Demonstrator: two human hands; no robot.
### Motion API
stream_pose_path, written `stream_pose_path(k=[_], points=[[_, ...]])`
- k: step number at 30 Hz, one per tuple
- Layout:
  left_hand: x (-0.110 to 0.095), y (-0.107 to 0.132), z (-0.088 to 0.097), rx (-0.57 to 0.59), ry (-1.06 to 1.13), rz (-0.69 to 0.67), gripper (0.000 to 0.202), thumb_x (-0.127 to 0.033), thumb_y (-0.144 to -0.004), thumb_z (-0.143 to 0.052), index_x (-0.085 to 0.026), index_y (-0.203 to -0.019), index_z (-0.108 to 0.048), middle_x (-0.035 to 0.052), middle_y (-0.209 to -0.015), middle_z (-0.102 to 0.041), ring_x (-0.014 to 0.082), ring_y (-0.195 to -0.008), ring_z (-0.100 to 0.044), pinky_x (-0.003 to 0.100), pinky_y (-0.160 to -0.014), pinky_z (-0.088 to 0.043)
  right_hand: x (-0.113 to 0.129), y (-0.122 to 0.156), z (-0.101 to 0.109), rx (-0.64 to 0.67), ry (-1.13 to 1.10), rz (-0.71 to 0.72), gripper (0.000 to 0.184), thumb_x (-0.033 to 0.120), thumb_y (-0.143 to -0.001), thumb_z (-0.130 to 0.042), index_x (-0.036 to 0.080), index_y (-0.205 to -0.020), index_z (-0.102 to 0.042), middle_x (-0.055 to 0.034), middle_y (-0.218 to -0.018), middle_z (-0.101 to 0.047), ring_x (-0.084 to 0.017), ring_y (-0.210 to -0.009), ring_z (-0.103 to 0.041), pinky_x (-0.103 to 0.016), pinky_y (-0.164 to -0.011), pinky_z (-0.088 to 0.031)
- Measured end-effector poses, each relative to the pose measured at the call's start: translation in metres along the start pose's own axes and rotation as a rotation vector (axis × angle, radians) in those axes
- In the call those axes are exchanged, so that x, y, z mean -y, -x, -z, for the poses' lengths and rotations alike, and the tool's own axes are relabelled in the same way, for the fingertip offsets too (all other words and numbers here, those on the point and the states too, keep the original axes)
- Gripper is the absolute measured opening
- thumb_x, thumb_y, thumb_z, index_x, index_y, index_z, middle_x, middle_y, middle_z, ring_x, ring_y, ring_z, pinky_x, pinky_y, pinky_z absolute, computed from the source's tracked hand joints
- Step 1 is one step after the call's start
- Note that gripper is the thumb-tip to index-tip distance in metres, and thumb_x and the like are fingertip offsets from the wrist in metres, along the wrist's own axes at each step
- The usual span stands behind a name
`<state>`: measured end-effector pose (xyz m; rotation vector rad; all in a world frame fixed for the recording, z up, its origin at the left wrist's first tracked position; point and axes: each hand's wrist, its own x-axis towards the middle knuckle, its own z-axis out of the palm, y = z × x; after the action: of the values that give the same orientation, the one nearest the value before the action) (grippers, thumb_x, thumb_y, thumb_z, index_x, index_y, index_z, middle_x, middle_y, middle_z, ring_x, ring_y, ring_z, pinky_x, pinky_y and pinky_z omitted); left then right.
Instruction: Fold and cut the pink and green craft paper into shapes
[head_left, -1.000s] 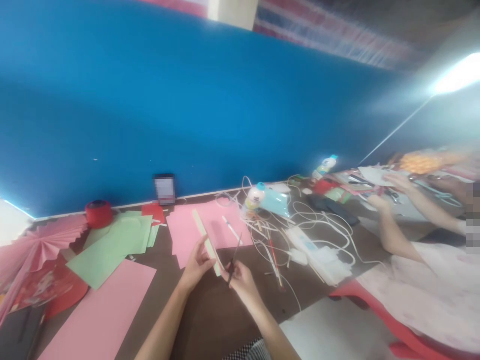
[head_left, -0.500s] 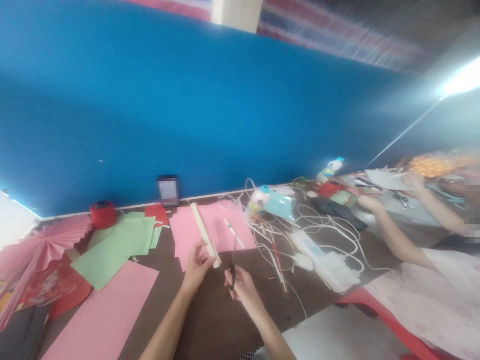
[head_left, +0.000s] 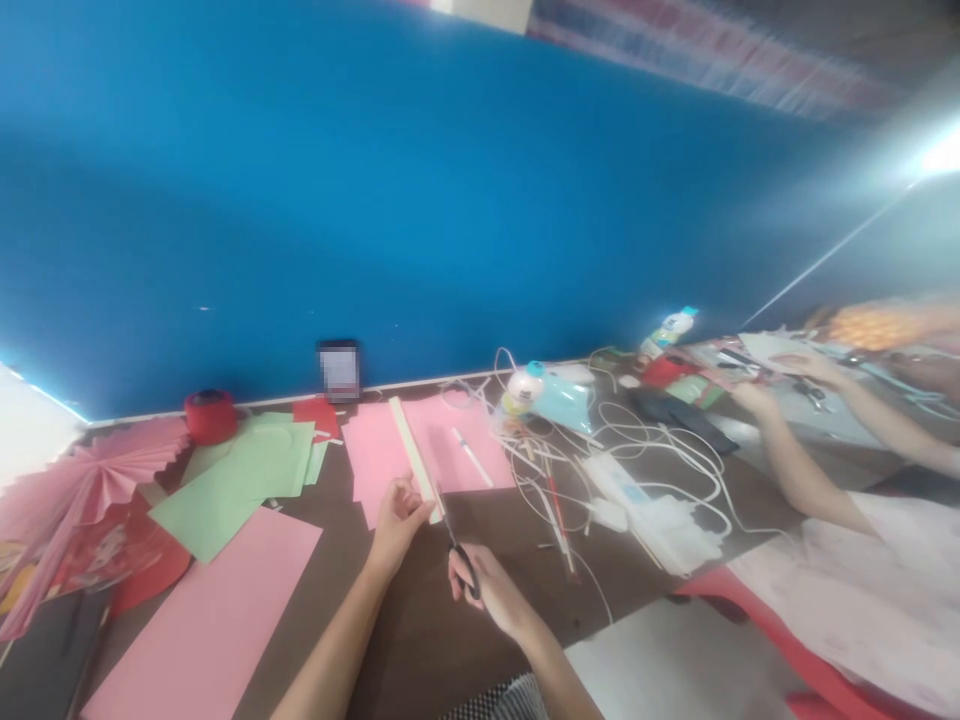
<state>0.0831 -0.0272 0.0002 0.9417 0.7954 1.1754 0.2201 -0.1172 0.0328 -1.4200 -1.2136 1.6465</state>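
Between the thumb and fingers of my left hand (head_left: 401, 518) is the near end of a narrow, pale yellow strip (head_left: 410, 445), possibly folded paper. The strip points away from me over pink paper sheets (head_left: 379, 450). My right hand (head_left: 484, 585) grips black-handled scissors (head_left: 463, 568), fingers in the loops. Their blades reach up beside the strip's near end; whether they touch it I cannot tell. A white pen-like stick (head_left: 472, 458) lies on the pink sheets.
Left are green sheets (head_left: 247, 480), a pink sheet (head_left: 217, 610), a pink pleated paper fan (head_left: 97, 470) and a red tape roll (head_left: 210, 417). Right are a glue bottle (head_left: 523, 390), white cables and a power strip (head_left: 615, 480). Another person's hands (head_left: 757, 400) work at far right.
The scissors have swung left, and their blades have come next to the strip's near end. My left hand still holds the strip. The view has shifted slightly.
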Motion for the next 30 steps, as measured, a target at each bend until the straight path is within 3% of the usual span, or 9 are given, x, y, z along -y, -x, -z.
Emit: stream_pose_path(k=[8, 14, 23, 30], points=[[-0.0045, 0.0005, -0.0008, -0.067, -0.04, -0.017, 0.041, -0.032, -0.058, -0.073, -0.019, -0.065, -0.035, 0.0074, -0.112, -0.057, 0.0126, -0.075, -0.057, 0.026, -0.066, -0.046, 0.0002, -0.0005, 0.0001, -0.006, 0.055, -0.002, 0.046, 0.058, -0.082, -0.037, 0.017, -0.066, -0.047, 0.0014, -0.057, -0.049, -0.006, -0.045, -0.035, -0.019, -0.045, -0.025], [-0.008, 0.0027, -0.0027, 0.009, -0.033, -0.023, 0.038, -0.03, -0.063, -0.07, -0.019, -0.066, -0.034, 0.0082, -0.125, -0.049, 0.014, -0.083, -0.059, 0.028, -0.072, -0.046, 0.0011, -0.0001, -0.0004, -0.023, 0.046, -0.006, 0.044, 0.056, -0.083, -0.038, 0.016, -0.066, -0.048, 0.0017, -0.056, -0.049, -0.006, -0.045, -0.035, -0.019, -0.045, -0.026], [-0.0085, 0.0049, -0.0031, 0.023, -0.069, -0.019, 0.037, -0.031, -0.064, -0.07, -0.019, -0.068, -0.035, 0.0094, -0.125, -0.049, 0.0166, -0.088, -0.058, 0.03, -0.074, -0.044, 0.0032, 0.0002, 0.0002, -0.018, 0.029, -0.021, 0.047, 0.06, -0.082, -0.035, 0.017, -0.067, -0.048, 0.0014, -0.057, -0.049, -0.007, -0.044, -0.034, -0.019, -0.044, -0.025], [-0.0022, 0.0032, -0.0007, 0.059, -0.043, -0.052, 0.033, -0.028, -0.067, -0.068, -0.02, -0.069, -0.036, 0.0075, -0.115, -0.055, 0.0152, -0.086, -0.058, 0.028, -0.072, -0.044, -0.0014, -0.0011, 0.0016, -0.003, 0.057, 0.02, 0.045, 0.055, -0.084, -0.036, 0.018, -0.061, -0.04, 0.002, -0.056, -0.046, -0.008, -0.05, -0.037, -0.019, -0.047, -0.024]])
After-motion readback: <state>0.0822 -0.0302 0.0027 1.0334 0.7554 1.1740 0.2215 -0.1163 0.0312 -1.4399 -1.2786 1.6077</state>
